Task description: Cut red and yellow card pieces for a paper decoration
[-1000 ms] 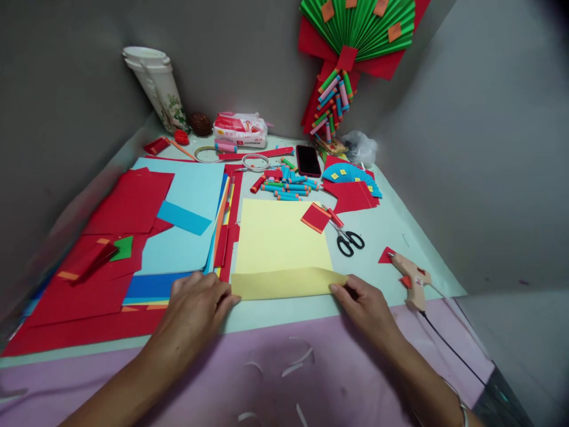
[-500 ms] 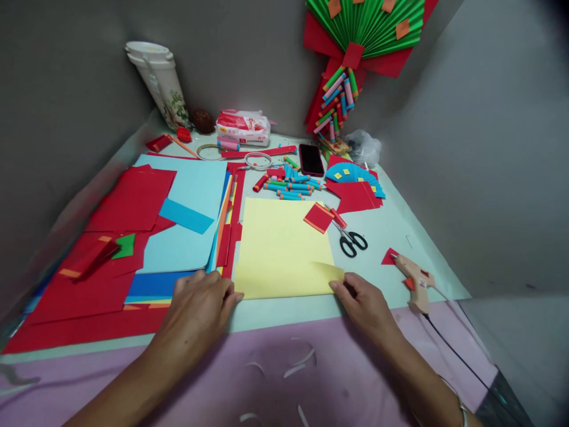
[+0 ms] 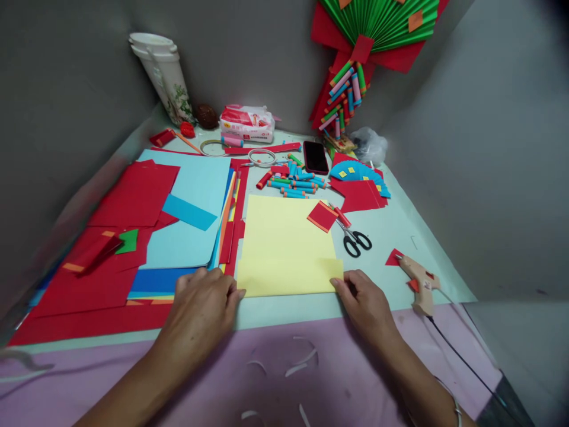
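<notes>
And here's the change: a second ago the near band (image 3: 291,277) of the yellow sheet (image 3: 287,228) was a narrow, darker, bowed strip; half a second ago its right corner poked up; now it shows as a broad, bright panel with a nearly straight upper edge. The sheet itself is on the desk (image 3: 395,228), right between the two hands, its far part spread out.

The left hand (image 3: 202,305) stays at the near left corner, its grip pinching the paper there with the thumb in front. Across at the right end, the right hand (image 3: 364,299) keeps its own pinch, thumb on the paper, fingers curled. The whole view has shifted a little too, so the scissors (image 3: 353,242) and the glue gun (image 3: 421,283) sit further right in the picture.

Now for what's tough to spot! Fingertips behind the paper are hidden on both sides, and whether that band lies quite flat, I can't tell. The scissors' blades are partly covered by small red pieces (image 3: 322,217). Up top, the green fan (image 3: 384,26) is cut off by the frame, and both forearms (image 3: 144,365) run out below.
</notes>
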`<state>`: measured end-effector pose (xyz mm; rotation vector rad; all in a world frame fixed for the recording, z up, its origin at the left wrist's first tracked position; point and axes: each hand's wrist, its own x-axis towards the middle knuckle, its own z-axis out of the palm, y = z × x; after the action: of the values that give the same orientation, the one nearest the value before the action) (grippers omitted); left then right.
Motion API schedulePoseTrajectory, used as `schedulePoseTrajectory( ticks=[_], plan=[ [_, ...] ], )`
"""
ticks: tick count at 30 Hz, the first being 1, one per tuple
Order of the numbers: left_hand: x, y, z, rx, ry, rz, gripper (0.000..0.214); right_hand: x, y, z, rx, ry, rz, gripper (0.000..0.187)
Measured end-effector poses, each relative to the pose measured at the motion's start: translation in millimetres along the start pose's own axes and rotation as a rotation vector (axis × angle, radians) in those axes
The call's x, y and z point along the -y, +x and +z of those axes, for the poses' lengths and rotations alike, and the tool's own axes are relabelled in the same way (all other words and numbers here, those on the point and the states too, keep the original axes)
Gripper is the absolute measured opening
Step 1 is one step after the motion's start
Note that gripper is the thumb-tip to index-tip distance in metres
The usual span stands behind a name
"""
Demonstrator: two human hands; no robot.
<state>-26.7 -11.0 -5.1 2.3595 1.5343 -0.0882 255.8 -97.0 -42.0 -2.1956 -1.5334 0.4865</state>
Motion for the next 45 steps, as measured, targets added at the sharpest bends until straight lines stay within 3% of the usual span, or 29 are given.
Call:
schedulePoseTrajectory(
  ticks=[14, 45],
  plan=[
    [-6, -3, 4.3, -0.095, 0.051, -0.026, 0.030, 3, -4, 6, -0.063, -0.052, -0.016, 0.026],
    [-13, -11, 16.2, -0.211, 0.124, -0.038, 0.031, 10, -6, 6, -0.042, -0.136, 0.032, 0.028]
  ],
)
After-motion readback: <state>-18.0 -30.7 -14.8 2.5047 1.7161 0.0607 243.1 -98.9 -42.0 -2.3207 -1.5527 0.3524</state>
